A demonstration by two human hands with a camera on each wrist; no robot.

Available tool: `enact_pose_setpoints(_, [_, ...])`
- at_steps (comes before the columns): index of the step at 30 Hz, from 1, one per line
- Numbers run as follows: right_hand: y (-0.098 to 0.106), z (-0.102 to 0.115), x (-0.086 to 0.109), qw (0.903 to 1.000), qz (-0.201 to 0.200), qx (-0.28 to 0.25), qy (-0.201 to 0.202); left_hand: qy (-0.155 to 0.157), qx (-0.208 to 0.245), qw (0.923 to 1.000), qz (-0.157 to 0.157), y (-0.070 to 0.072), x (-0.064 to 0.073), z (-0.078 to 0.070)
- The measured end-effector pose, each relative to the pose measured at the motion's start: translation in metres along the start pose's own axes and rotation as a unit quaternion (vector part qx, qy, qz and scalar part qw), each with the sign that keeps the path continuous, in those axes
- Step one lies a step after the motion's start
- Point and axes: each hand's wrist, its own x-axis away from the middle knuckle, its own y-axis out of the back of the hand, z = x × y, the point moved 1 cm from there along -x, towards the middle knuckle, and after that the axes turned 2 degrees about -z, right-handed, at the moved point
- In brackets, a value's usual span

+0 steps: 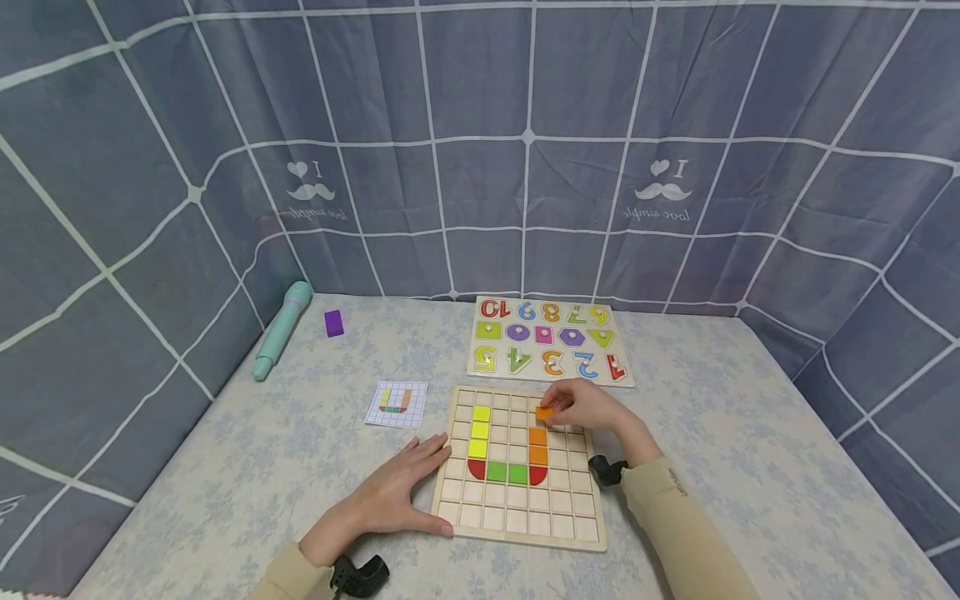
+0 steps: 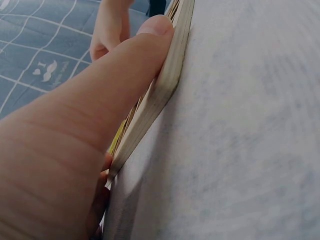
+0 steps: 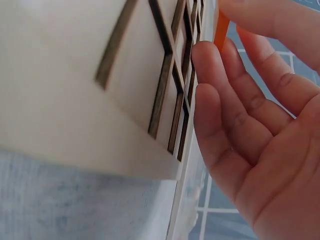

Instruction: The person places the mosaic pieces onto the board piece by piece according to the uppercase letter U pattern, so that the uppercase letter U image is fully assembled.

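A wooden grid board (image 1: pixel 521 542) lies flat on the table with a U of coloured tiles on it: yellow squares (image 1: pixel 479 430) at left, red rounded corners (image 1: pixel 477 470), green squares (image 1: pixel 497 472) along the bottom, orange squares (image 1: pixel 537 445) at right. My right hand (image 1: pixel 588 407) pinches another orange square tile (image 3: pixel 222 32) between thumb and fingers over the board's upper right cells, above the orange column. My left hand (image 1: pixel 393 490) is spread, its thumb (image 2: pixel 155 27) and fingers resting against the board's left edge. Left of the board lies a pattern card (image 1: pixel 397 403) showing a similar U.
Behind the board lies a number-and-shape puzzle (image 1: pixel 551 340). A purple block (image 1: pixel 333 323) and a turquoise cylindrical stick (image 1: pixel 282 330) lie at the back left. Checked cloth (image 1: pixel 480 183) hangs around the table's back and sides.
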Motion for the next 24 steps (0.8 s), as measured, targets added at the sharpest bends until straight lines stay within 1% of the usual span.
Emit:
enact_pose_setpoints(4, [-0.0020, 0.0015, -0.0029, 0.9999, 0.013, 0.008, -0.004, 0.001, -0.001, 1.0000, -0.001, -0.0005, 0.0000, 0.0002])
enact_pose_setpoints(6, [-0.0031, 0.0019, -0.0043, 0.9997, 0.018, 0.015, 0.001, 0.001, -0.001, 1.0000, -0.001, -0.0006, 0.0001, 0.0002])
enact_pose_setpoints(10, [-0.0049, 0.0040, -0.0058, 0.9993, 0.022, 0.030, 0.003, -0.002, -0.003, 1.0000, -0.002, 0.0000, 0.0001, 0.0001])
enact_pose_setpoints(14, [-0.0064, 0.0074, -0.0059, 0.9992, 0.026, 0.029, -0.002, -0.001, -0.002, 1.0000, -0.002, 0.0006, 0.0003, -0.0002])
enact_pose_setpoints(24, [-0.0082, 0.0056, -0.0042, 0.9994, 0.019, 0.027, 0.004, 0.002, -0.002, 1.0000, -0.002, 0.0001, 0.0005, 0.0001])
